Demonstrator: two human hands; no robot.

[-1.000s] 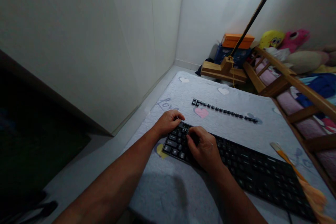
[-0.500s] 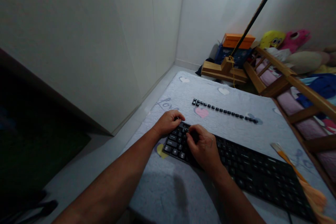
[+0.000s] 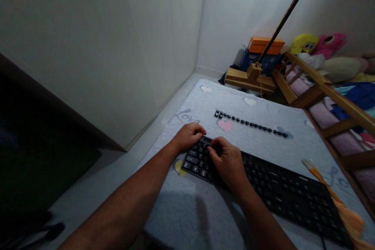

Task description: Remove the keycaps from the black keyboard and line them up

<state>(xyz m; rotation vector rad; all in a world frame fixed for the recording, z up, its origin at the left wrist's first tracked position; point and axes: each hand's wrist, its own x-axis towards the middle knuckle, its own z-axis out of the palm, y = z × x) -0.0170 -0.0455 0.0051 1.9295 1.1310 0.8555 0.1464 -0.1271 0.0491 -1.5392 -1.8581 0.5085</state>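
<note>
A black keyboard lies at a slant on the cloth-covered table. At its far left corner my left hand is closed, thumb and fingers gripping the edge. My right hand hovers low over the left part of the keys, thumb and forefinger pinched together; whatever is between the fingertips is hidden. Beyond the keyboard, a long row of loose black keycaps runs across the cloth, with a short second row starting at its left end.
A brush with an orange handle lies past the keyboard's right side, and an orange cloth is bunched nearby. A wooden bed rail borders the right. On the left stands a pale cabinet. Behind is a wooden lamp base.
My right hand has shifted very slightly at the keys, still pinched. My left hand, the keyboard and the row of keycaps stay where they were.
</note>
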